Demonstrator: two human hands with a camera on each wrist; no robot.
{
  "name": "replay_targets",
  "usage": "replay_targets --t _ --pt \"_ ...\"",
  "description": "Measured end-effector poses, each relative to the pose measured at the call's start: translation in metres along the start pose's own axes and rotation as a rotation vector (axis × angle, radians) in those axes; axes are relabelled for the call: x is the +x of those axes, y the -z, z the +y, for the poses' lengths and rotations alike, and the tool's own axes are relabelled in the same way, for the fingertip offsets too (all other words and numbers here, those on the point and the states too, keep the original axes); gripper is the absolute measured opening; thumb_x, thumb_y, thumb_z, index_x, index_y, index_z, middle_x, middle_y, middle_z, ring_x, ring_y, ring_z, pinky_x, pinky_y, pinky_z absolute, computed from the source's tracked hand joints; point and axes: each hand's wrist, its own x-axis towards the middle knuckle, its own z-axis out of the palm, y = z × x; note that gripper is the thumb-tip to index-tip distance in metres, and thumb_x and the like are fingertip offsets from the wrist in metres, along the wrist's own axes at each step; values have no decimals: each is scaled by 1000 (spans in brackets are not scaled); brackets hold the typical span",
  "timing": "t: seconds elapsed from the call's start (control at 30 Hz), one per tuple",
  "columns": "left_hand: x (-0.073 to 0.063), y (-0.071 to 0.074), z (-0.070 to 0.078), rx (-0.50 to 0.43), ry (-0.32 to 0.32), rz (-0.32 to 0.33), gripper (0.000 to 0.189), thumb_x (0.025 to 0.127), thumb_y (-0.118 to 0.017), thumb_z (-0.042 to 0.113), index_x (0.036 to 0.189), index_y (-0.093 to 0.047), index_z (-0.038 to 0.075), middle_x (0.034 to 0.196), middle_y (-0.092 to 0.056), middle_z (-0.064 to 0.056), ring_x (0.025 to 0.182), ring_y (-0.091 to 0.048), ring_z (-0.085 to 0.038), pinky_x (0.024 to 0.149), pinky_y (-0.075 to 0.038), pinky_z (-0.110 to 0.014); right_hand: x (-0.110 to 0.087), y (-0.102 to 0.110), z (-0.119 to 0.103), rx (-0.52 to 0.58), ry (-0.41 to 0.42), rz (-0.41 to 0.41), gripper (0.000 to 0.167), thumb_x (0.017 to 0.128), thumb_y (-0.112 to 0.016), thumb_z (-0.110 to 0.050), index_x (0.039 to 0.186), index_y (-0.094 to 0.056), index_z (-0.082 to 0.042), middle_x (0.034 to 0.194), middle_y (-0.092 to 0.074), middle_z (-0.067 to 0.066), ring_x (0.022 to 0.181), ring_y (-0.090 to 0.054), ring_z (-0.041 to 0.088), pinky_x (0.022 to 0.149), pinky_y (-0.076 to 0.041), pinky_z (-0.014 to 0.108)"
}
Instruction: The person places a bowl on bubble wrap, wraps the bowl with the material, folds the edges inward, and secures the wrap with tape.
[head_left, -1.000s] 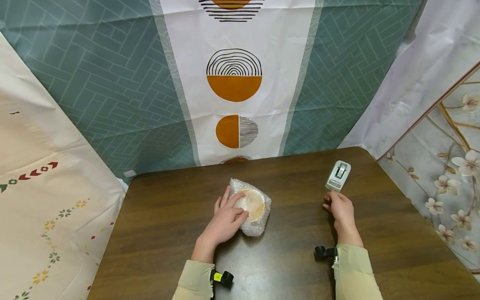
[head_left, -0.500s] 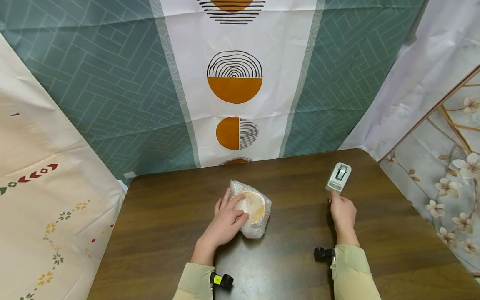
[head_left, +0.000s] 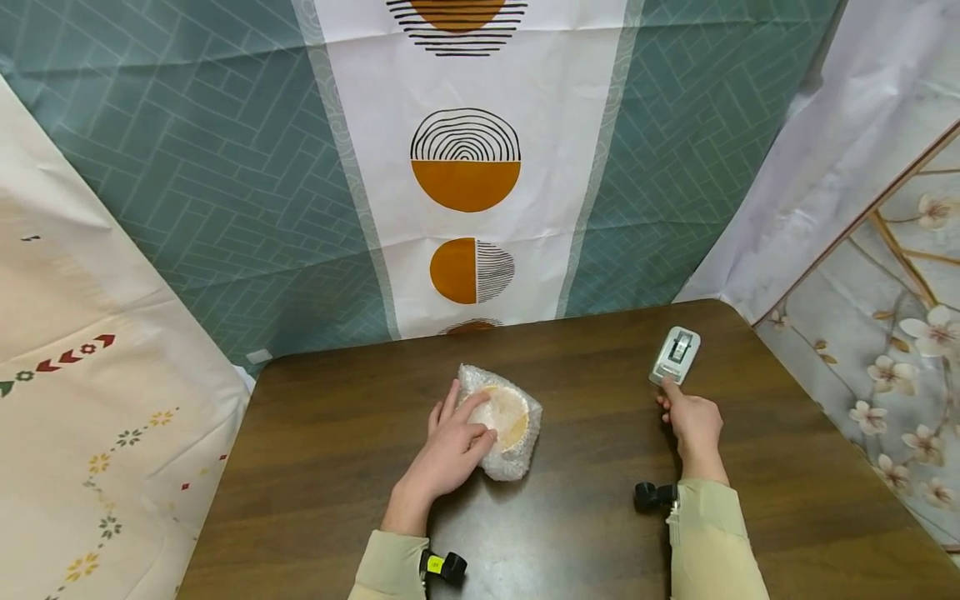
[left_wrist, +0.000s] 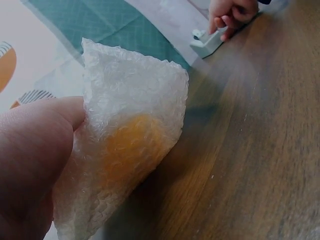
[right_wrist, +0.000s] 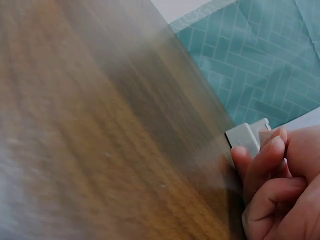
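Observation:
A bubble-wrapped parcel (head_left: 507, 465) lies on the table, with a round, yellow-rimmed thing showing through the wrap. My left hand (head_left: 448, 454) rests on its top, fingers spread and pressing the wrap. In the left wrist view, a bulging side of the bubble wrap (left_wrist: 137, 85) shows an orange-yellow patch inside. At the right stands a light grey tape dispenser (head_left: 675, 354). My right hand (head_left: 693, 421) is at its near end, index finger forward. In the right wrist view, thumb and index finger meet beside the dispenser (right_wrist: 244, 139), apparently pinching the tape end, which is hard to see.
The dark wooden table (head_left: 337, 417) has its back edge against a green and white patterned cloth (head_left: 480, 100). A floral curtain (head_left: 892, 400) hangs at the right. A cream embroidered cloth (head_left: 97, 400) hangs at the left.
My right hand has shifted slightly right and its index finger now reaches the dispenser's near end. The left hand and parcel keep their place; the head view tilts up a little.

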Motion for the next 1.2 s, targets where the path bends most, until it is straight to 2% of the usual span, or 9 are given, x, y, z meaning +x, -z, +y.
replay_targets --t 0.13,0.33,0.63,0.8,0.97,1.2 --pt "0 0 -1 8 -4 2 40 111 -56 33 73 -68 27 165 -46 -2 163 0 -43 118 -14 -79 3 2 -3 42 -1 -46 45 104 -68 -42 70 -71 -13 60 -65 -15 51 -64 0 49 -42 22" --pt "-3 1 -2 1 3 9 40 111 -57 34 73 -67 29 165 -46 -2 164 -1 -43 117 -14 -79 0 -3 -2 36 39 -53 43 105 -67 -38 78 -74 -5 63 -68 -14 52 -68 -1 59 -47 11" --pt "-1 -1 0 -8 -10 0 39 112 -54 34 75 -66 28 165 -45 -5 163 1 -44 118 -13 -79 6 2 -2 95 19 -72 39 105 -69 -33 80 -70 -3 64 -67 -11 52 -69 1 56 -51 16" --pt "1 0 2 -8 -9 9 38 111 -55 33 76 -67 28 165 -46 -5 163 -2 -45 118 -13 -78 12 5 -4 95 16 -109 37 105 -69 -33 84 -70 -2 66 -69 -10 54 -70 1 57 -54 16" --pt "5 0 3 -15 -19 21 37 111 -56 32 75 -67 28 165 -47 -6 163 -2 -45 118 -13 -78 12 8 -5 126 34 -106 36 104 -71 -31 83 -70 -2 69 -71 -7 55 -71 2 60 -56 16" --pt "2 -4 1 -18 -7 19 39 111 -55 33 74 -66 30 165 -46 -4 163 0 -44 117 -14 -79 9 8 -2 10 34 -102 41 106 -67 -35 77 -71 -5 69 -71 -10 57 -70 0 63 -46 18"
